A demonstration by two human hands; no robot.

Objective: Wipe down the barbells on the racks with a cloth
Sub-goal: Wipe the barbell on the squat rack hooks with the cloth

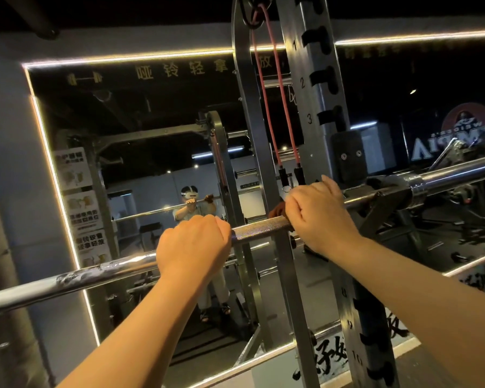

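Head view. The barbell [259,230] lies on a long axis rising from lower left to upper right, its far end seated in the rack's hook [389,203] beside the numbered upright [317,93]. The left hand [193,245] wraps the bar, fingers curled over it. The right hand [319,214] is higher up the bar and nearer the hook, closed over the bar with a dark cloth [277,210] showing at its fingertips. A bare knurled stretch lies between the hands. The smooth shaft runs down-left from the left hand, and the sleeve [459,170] runs up-right past the hook. Most of the cloth is hidden under the right palm. Both thumbs are out of sight, and the bar's left end is cut off.
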